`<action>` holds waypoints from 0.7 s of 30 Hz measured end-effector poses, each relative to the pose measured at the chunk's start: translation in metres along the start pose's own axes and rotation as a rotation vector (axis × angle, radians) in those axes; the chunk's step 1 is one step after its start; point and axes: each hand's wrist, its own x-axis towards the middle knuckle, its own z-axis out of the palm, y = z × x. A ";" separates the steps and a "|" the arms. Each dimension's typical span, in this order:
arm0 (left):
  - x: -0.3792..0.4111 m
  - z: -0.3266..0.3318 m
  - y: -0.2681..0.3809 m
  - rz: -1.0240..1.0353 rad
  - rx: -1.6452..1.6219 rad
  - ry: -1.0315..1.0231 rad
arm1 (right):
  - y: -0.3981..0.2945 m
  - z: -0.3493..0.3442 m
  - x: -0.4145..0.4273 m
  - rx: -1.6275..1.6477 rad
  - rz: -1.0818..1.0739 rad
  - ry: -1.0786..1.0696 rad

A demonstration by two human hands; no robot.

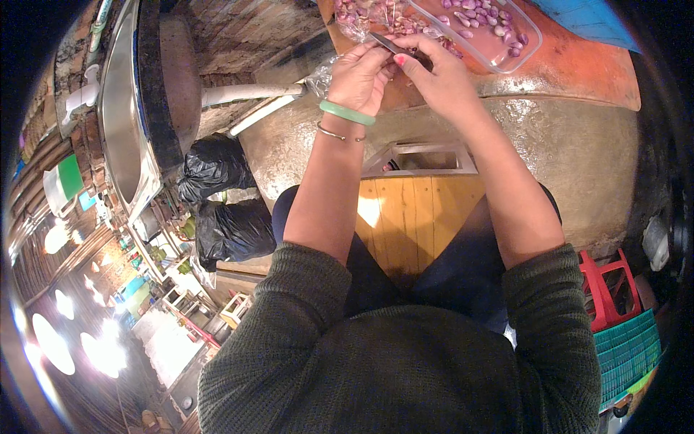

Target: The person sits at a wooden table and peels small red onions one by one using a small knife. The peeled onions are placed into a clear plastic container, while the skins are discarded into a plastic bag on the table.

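My right hand [442, 76] grips a small knife [386, 42] with a dark handle, its blade pointing up and left over my left fingertips. My left hand [358, 78] is raised beside it with the fingers bent together; whatever lies between them is hidden. A green bangle [347, 112] and a thin metal bracelet [331, 132] circle the left wrist. Just beyond the hands, small purple shallots [412, 24] and loose skins lie by clear plastic wrapping [352, 27]. To their right, a clear plastic container [534, 51] holds several peeled shallots [477, 13].
An orange surface [585, 70] carries the container. Below my forearms is a wooden slatted stool [420, 217] between my legs. Two black plastic bags [233, 230] stand at left, under a metal-rimmed basin [127, 108]. A red plastic stool [610, 293] and teal basket [626, 347] are at right.
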 end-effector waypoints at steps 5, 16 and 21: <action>0.000 -0.003 -0.003 0.005 0.024 -0.013 | -0.006 -0.016 0.004 0.502 0.441 -0.083; 0.001 -0.004 -0.001 -0.015 -0.008 -0.012 | -0.002 0.001 -0.002 0.090 0.009 0.000; 0.002 -0.002 -0.001 -0.003 -0.041 -0.039 | -0.006 -0.002 0.002 0.495 0.292 -0.012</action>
